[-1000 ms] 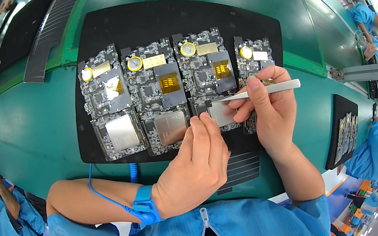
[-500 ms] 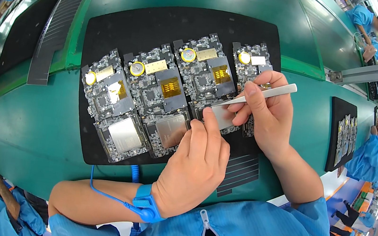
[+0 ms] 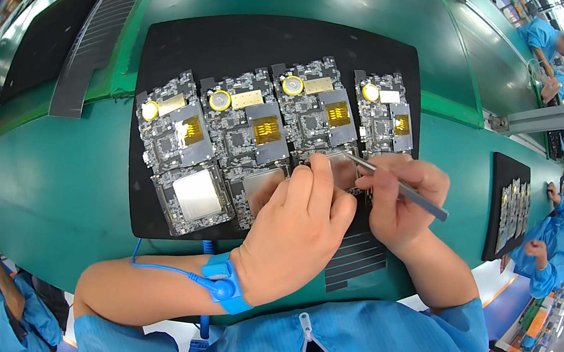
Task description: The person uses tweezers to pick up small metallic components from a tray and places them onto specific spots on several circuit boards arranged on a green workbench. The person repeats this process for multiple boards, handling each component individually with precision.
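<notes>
On a black mat [image 3: 193, 36] lies a row of several circuit boards, each with a round yellow-ringed part and a gold-coloured film patch. My left hand [image 3: 300, 225] is bent over the lower part of the third circuit board [image 3: 303, 125], its fingers together and fingertips at the board; the thumb is hidden. With my right hand [image 3: 403, 203] I grip metal tweezers [image 3: 401, 188]. Their tip touches or hovers just over the upper edge of that board's shiny metal cover [image 3: 343, 174]. Just right of it lies the fourth circuit board [image 3: 377, 121], partly behind my right hand.
A blue wrist strap [image 3: 228, 284] with a coiled cord is on my left arm. A dark slotted sheet [image 3: 358, 261] lies by the mat's near edge. Another black mat with boards [image 3: 495, 204] is at the right, near a co-worker in blue [image 3: 551, 243]. Green table edging [image 3: 448, 105] runs behind.
The tweezers have swung so their rear end points lower right, and my right hand has dropped slightly. The mat and boards have shifted a little right in view. My left fingers stay on the third board.
</notes>
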Demonstrator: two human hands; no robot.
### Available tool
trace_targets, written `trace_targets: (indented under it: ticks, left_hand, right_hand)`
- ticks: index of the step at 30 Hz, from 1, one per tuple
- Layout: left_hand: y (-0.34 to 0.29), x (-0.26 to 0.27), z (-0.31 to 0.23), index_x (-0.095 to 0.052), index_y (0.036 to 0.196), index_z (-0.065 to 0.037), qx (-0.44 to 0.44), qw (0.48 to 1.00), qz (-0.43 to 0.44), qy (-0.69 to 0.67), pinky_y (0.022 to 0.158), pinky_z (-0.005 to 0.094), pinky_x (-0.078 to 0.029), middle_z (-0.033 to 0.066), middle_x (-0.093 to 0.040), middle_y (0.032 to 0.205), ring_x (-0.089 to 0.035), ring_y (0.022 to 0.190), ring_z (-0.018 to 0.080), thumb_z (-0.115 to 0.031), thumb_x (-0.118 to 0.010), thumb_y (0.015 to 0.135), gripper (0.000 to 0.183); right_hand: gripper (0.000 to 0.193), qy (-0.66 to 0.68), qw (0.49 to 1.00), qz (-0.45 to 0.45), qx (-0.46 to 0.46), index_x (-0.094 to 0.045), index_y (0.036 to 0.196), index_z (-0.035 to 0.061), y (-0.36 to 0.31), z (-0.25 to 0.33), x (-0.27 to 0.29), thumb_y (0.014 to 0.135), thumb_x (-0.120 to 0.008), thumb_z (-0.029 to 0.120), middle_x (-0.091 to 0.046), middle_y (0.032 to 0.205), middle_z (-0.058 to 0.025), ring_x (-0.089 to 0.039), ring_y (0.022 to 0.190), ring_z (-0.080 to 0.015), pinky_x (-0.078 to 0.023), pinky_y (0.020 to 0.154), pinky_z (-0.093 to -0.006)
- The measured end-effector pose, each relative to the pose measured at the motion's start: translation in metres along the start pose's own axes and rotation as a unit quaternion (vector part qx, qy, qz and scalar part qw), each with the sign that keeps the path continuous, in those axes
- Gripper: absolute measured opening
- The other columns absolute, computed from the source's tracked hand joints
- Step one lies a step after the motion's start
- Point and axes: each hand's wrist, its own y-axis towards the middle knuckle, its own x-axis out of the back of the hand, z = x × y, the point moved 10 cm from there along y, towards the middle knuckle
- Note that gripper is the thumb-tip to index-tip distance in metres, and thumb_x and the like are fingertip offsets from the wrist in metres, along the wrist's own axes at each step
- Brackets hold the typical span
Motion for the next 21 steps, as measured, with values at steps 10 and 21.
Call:
trace_targets:
  ticks: [10, 21]
  left_hand:
    - [-0.017, -0.010, -0.027, -0.059, 0.104, 0.015, -0.067, 0.975, 0.051, 0.204, 0.084, 0.0370, -0.051, 0.0309, -0.056, 0.107, -0.055, 0.100, 0.0389, -0.020, -0.055, 0.084, 0.040]
    - [-0.023, -0.017, -0.020, -0.059, 0.102, 0.016, -0.080, 0.972, 0.039, 0.219, 0.083, 0.0368, -0.051, 0.0304, -0.058, 0.106, -0.057, 0.097, 0.0384, -0.018, -0.054, 0.085, 0.038]
  right_hand:
    - [0.007, 0.021, 0.999, 0.009, -0.043, -0.054, 0.088, -0.0022, -0.012, -0.020, -0.014, 0.087, -0.060, 0.003, -0.065, 0.078, -0.0115, -0.063, 0.063, -0.0135, -0.050, 0.055, -0.0240]
    - [0.012, 0.015, 0.999, -0.013, -0.044, -0.048, 0.093, -0.0013, -0.016, -0.021, -0.017, 0.089, -0.058, 0.004, -0.064, 0.077, -0.0108, -0.062, 0.060, -0.0127, -0.049, 0.052, -0.0216]
